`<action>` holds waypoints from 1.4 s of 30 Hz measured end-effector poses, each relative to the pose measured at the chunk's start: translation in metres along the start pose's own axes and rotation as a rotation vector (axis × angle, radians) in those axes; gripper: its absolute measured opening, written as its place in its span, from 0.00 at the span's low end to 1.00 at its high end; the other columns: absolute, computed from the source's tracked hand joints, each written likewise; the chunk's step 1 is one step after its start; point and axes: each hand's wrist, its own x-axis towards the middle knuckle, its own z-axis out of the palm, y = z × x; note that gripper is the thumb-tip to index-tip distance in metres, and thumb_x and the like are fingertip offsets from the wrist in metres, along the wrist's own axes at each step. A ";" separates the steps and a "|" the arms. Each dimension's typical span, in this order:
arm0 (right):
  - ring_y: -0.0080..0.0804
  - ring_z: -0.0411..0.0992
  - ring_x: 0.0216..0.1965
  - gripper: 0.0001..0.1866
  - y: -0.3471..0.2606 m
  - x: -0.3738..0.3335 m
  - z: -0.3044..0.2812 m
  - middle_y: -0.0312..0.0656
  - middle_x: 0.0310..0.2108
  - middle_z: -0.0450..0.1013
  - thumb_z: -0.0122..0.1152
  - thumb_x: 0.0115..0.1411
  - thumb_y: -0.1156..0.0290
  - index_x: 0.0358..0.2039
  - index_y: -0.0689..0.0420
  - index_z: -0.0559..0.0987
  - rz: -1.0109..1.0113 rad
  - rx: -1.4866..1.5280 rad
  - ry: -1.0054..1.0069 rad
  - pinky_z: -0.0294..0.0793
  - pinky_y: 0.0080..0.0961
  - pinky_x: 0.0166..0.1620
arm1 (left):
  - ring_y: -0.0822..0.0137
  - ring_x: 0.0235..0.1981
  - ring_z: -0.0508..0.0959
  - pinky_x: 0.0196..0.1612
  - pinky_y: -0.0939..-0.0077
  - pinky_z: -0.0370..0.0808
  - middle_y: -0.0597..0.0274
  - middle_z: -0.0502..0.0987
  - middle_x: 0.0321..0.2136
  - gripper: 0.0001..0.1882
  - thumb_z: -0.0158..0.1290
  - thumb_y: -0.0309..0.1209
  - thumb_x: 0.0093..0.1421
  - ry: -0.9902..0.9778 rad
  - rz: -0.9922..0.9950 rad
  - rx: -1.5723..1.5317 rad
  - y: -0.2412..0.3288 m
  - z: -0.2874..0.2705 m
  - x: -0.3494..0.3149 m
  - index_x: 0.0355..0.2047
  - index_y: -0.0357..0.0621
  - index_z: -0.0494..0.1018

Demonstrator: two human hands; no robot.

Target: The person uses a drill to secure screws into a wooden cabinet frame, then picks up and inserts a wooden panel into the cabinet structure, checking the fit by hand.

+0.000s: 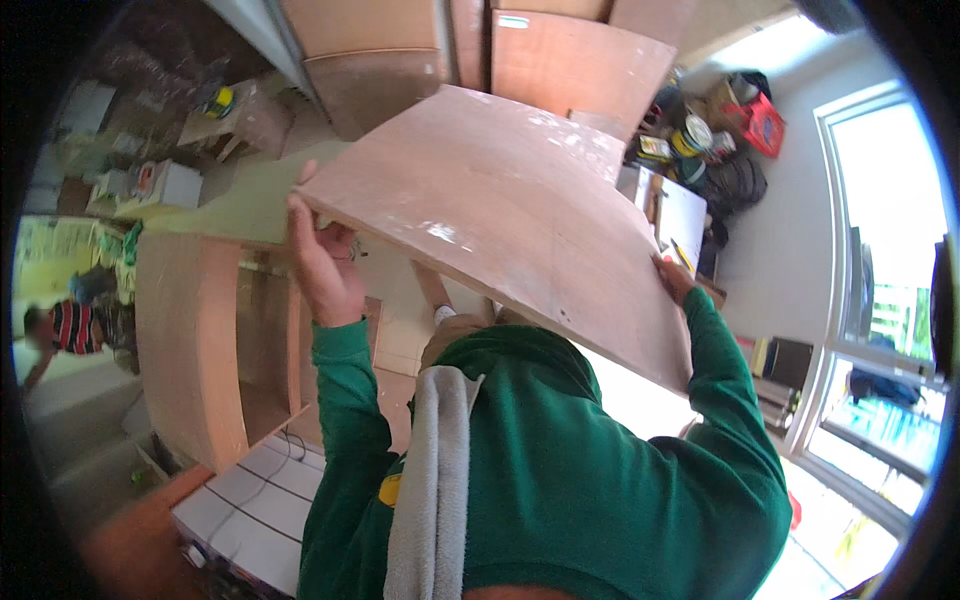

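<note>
A large flat plywood board (pixel 500 210), pale reddish brown with white smears on its face, is held up in front of my body, tilted with its left corner higher. My left hand (pixel 325 265) is closed on the board's left corner, the thumb under the edge and the fingertips at the corner. At the right edge my right hand (pixel 676 280) grips the board, its fingers partly hidden. Both my arms wear green sleeves, and a grey towel (pixel 430 480) hangs over my left shoulder.
An open wooden cabinet frame (pixel 190 340) stands at the left. More panels (pixel 575 75) lean at the back. Cans, bags and a red bin (pixel 763 125) are piled near the right wall by a bright window (pixel 885 180). Another person (pixel 75 325) is at the far left.
</note>
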 end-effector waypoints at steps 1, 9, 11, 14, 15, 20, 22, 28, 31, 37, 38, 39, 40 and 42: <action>0.31 0.77 0.42 0.38 -0.008 -0.004 -0.003 0.44 0.45 0.79 0.64 0.64 0.42 0.62 0.61 0.71 0.070 0.045 -0.101 0.78 0.31 0.41 | 0.63 0.60 0.73 0.61 0.68 0.72 0.58 0.71 0.63 0.31 0.46 0.52 0.74 0.017 0.031 0.055 0.000 0.002 -0.001 0.67 0.44 0.67; 0.42 0.77 0.52 0.37 -0.087 -0.124 -0.020 0.57 0.57 0.73 0.49 0.72 0.39 0.70 0.53 0.64 0.027 0.404 -0.330 0.76 0.43 0.59 | 0.63 0.59 0.74 0.59 0.65 0.73 0.58 0.73 0.60 0.28 0.50 0.50 0.73 0.010 0.220 0.280 0.004 0.042 0.031 0.63 0.43 0.71; 0.45 0.75 0.56 0.38 -0.105 -0.135 -0.035 0.60 0.60 0.71 0.45 0.73 0.38 0.73 0.51 0.61 -0.135 0.500 -0.487 0.76 0.45 0.60 | 0.64 0.57 0.75 0.57 0.66 0.75 0.58 0.73 0.60 0.26 0.52 0.48 0.73 -0.011 0.257 0.344 0.013 0.057 0.047 0.62 0.42 0.72; 0.51 0.68 0.65 0.39 -0.109 -0.124 -0.056 0.60 0.68 0.64 0.37 0.74 0.36 0.73 0.52 0.61 -0.488 0.602 -0.442 0.66 0.47 0.69 | 0.65 0.50 0.78 0.47 0.72 0.79 0.57 0.73 0.58 0.24 0.52 0.43 0.72 -0.092 0.296 0.295 0.013 0.089 0.088 0.61 0.41 0.74; 0.51 0.66 0.67 0.40 -0.116 -0.119 -0.058 0.56 0.71 0.61 0.35 0.74 0.37 0.73 0.56 0.61 -0.528 0.696 -0.398 0.62 0.48 0.71 | 0.66 0.49 0.78 0.46 0.74 0.79 0.57 0.74 0.57 0.24 0.53 0.42 0.72 -0.124 0.289 0.269 0.014 0.102 0.095 0.61 0.40 0.74; 0.45 0.66 0.67 0.41 -0.155 -0.101 -0.039 0.47 0.72 0.60 0.40 0.72 0.34 0.75 0.49 0.56 -0.633 0.762 -0.055 0.67 0.44 0.68 | 0.67 0.50 0.79 0.50 0.75 0.77 0.56 0.80 0.50 0.25 0.59 0.39 0.69 -0.163 0.389 0.589 0.023 0.155 0.140 0.61 0.36 0.76; 0.45 0.68 0.64 0.40 -0.180 -0.097 -0.013 0.46 0.69 0.64 0.49 0.71 0.38 0.75 0.47 0.58 -0.658 0.617 0.091 0.70 0.46 0.64 | 0.67 0.51 0.79 0.55 0.74 0.74 0.55 0.82 0.49 0.26 0.62 0.39 0.67 -0.162 0.546 0.572 0.021 0.175 0.151 0.59 0.33 0.76; 0.42 0.78 0.47 0.36 -0.152 0.003 0.018 0.42 0.49 0.77 0.63 0.67 0.46 0.67 0.51 0.67 -0.529 0.619 0.144 0.80 0.39 0.45 | 0.65 0.54 0.77 0.59 0.72 0.72 0.54 0.79 0.51 0.26 0.58 0.41 0.69 -0.316 0.533 0.319 0.011 0.232 0.146 0.56 0.30 0.75; 0.40 0.80 0.43 0.31 -0.094 0.039 0.037 0.43 0.45 0.79 0.63 0.67 0.49 0.64 0.52 0.71 -0.467 0.624 0.016 0.81 0.38 0.43 | 0.62 0.54 0.77 0.59 0.66 0.72 0.58 0.78 0.52 0.27 0.55 0.47 0.70 -0.234 0.301 0.004 0.008 0.260 0.140 0.57 0.36 0.74; 0.39 0.80 0.43 0.26 -0.042 0.013 0.150 0.46 0.49 0.80 0.60 0.70 0.55 0.65 0.51 0.72 -0.275 0.624 -0.038 0.82 0.38 0.44 | 0.64 0.50 0.78 0.55 0.68 0.74 0.62 0.79 0.48 0.19 0.54 0.45 0.70 -0.145 0.187 -0.057 0.018 0.250 0.148 0.52 0.44 0.76; 0.38 0.80 0.43 0.25 -0.039 0.012 0.147 0.45 0.48 0.81 0.60 0.70 0.57 0.64 0.51 0.73 -0.260 0.606 -0.030 0.82 0.38 0.44 | 0.64 0.50 0.78 0.55 0.68 0.74 0.63 0.79 0.47 0.19 0.55 0.44 0.70 -0.158 0.171 -0.083 0.018 0.246 0.150 0.51 0.44 0.76; 0.36 0.81 0.41 0.23 -0.040 0.009 0.143 0.44 0.46 0.81 0.59 0.70 0.58 0.62 0.51 0.75 -0.248 0.597 -0.004 0.82 0.35 0.41 | 0.65 0.50 0.78 0.55 0.68 0.74 0.63 0.79 0.47 0.18 0.55 0.43 0.70 -0.172 0.151 -0.103 0.018 0.240 0.151 0.51 0.44 0.76; 0.35 0.80 0.41 0.23 -0.047 0.010 0.137 0.44 0.45 0.81 0.59 0.70 0.59 0.62 0.51 0.75 -0.276 0.583 0.019 0.82 0.35 0.41 | 0.65 0.50 0.78 0.55 0.68 0.74 0.63 0.79 0.47 0.17 0.55 0.42 0.70 -0.188 0.130 -0.122 0.019 0.234 0.152 0.51 0.44 0.76; 0.34 0.80 0.41 0.23 -0.055 0.016 0.106 0.44 0.44 0.81 0.59 0.70 0.59 0.62 0.52 0.75 -0.325 0.556 0.099 0.81 0.33 0.40 | 0.65 0.50 0.78 0.55 0.67 0.75 0.64 0.79 0.47 0.17 0.57 0.43 0.69 -0.263 0.124 -0.137 0.019 0.220 0.153 0.51 0.45 0.76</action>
